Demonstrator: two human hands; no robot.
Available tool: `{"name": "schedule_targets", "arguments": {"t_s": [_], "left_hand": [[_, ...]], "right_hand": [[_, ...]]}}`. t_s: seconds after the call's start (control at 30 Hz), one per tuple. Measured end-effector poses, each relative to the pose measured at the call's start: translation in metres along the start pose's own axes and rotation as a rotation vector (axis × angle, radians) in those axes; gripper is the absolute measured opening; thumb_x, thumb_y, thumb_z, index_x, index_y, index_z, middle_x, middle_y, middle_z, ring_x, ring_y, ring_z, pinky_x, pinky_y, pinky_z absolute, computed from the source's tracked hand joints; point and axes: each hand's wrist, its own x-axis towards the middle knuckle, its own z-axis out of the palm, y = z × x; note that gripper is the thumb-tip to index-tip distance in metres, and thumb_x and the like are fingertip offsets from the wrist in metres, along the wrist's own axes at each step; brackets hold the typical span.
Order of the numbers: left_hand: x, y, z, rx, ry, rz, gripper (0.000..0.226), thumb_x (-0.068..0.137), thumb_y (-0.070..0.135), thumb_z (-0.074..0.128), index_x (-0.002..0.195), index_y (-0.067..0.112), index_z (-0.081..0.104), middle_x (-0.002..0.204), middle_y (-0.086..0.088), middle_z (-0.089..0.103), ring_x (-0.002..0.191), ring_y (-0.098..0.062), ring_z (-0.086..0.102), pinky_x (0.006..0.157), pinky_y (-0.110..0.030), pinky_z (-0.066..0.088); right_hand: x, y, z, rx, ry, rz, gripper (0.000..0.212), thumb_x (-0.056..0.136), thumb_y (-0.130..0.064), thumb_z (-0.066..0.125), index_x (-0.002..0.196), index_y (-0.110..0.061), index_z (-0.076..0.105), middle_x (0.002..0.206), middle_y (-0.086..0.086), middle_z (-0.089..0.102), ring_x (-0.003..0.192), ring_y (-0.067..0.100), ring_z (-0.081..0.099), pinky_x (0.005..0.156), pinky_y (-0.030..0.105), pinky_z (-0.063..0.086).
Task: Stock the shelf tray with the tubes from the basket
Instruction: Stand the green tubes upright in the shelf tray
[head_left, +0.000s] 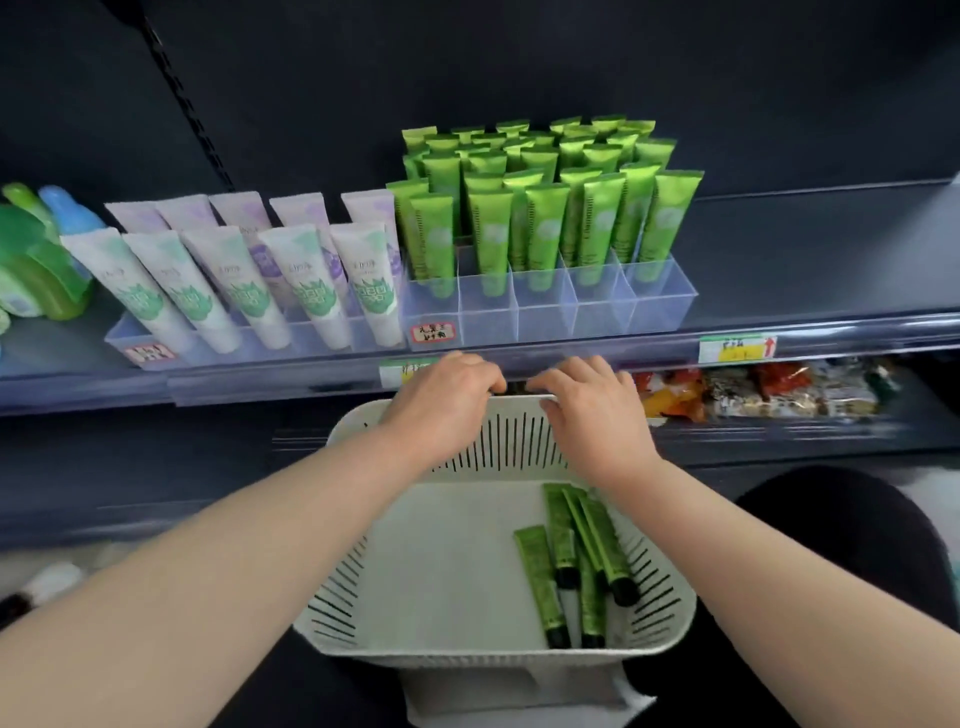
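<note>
Left hand (447, 387) and right hand (589, 402) both curl fingers over the far rim of the basket (332, 618), centre frame, likely steadying it under the shelf. A few green tubes (566, 545) lie loose lower right of centre. Shelf tray (545, 309), upper centre, looks nearly full.

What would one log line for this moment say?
left hand: grips basket far rim | right hand: grips same rim | loose tubes: lying in basket | shelf tray: upright green tubes

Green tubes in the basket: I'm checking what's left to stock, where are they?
Head view: the green tubes lie on the basket floor by its right wall, below the right hand.
</note>
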Motion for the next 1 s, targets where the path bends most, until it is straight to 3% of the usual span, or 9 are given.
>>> {"name": "schedule_targets", "arguments": {"t_s": [0.23,0.37,0.53,0.67,0.73,0.87,1.0], "left_hand": [[-0.045,-0.008,0.091,-0.053,-0.348,-0.240,0.032,0.091,0.005,0.054,0.117,0.019,0.065,0.119,-0.003,0.064,0.111,-0.022,0.059,0.092,-0.033,0.046],[-0.064,-0.026,0.122,-0.116,-0.482,-0.369,0.032,0.092,0.009,0.052,0.121,0.017,0.061,0.126,-0.005,0.060,0.116,-0.022,0.055,0.095,-0.030,0.043],[-0.074,-0.041,0.142,-0.143,-0.551,-0.461,0.031,0.092,0.015,0.052,0.122,0.018,0.060,0.127,-0.004,0.058,0.119,-0.022,0.052,0.094,-0.028,0.040],[-0.081,-0.050,0.152,-0.165,-0.580,-0.510,0.032,0.092,0.018,0.052,0.124,0.020,0.059,0.129,-0.005,0.057,0.121,-0.024,0.051,0.097,-0.029,0.041],[-0.084,-0.053,0.155,-0.171,-0.574,-0.524,0.032,0.093,0.018,0.051,0.124,0.020,0.059,0.129,-0.004,0.057,0.121,-0.023,0.051,0.097,-0.029,0.040],[-0.092,-0.056,0.159,-0.196,-0.561,-0.552,0.033,0.093,0.010,0.050,0.124,0.018,0.059,0.129,-0.004,0.057,0.119,-0.022,0.052,0.092,-0.027,0.040],[-0.100,-0.060,0.158,-0.200,-0.555,-0.602,0.034,0.093,0.007,0.049,0.124,0.019,0.059,0.128,-0.004,0.056,0.115,-0.023,0.053,0.090,-0.027,0.041]], "right_hand": [[-0.046,0.010,0.062,0.076,-0.735,0.208,0.040,0.087,-0.001,0.053,0.121,-0.023,0.057,0.119,0.003,0.058,0.103,0.023,0.059,0.085,0.036,0.052],[-0.065,0.010,0.092,0.000,-1.045,0.181,0.028,0.094,-0.007,0.046,0.121,-0.009,0.053,0.123,0.012,0.057,0.110,0.026,0.057,0.088,0.033,0.047],[-0.081,0.008,0.118,-0.030,-1.147,0.230,0.038,0.095,-0.006,0.041,0.133,-0.008,0.044,0.127,0.013,0.056,0.113,0.026,0.056,0.090,0.034,0.047],[-0.081,0.003,0.127,-0.053,-1.252,0.208,0.030,0.091,-0.003,0.045,0.118,-0.008,0.058,0.121,0.011,0.058,0.107,0.022,0.058,0.085,0.030,0.050],[-0.078,0.000,0.130,0.023,-1.230,0.213,0.034,0.090,-0.003,0.045,0.122,-0.009,0.056,0.124,0.011,0.056,0.109,0.023,0.056,0.083,0.028,0.047],[-0.080,-0.016,0.139,0.235,-1.234,0.238,0.058,0.094,-0.008,0.045,0.148,-0.016,0.027,0.142,0.014,0.039,0.126,0.027,0.044,0.099,0.028,0.040],[-0.077,-0.026,0.149,0.186,-1.123,0.273,0.063,0.090,-0.006,0.047,0.147,-0.027,0.030,0.132,0.010,0.038,0.111,0.026,0.052,0.094,0.032,0.047]]}}
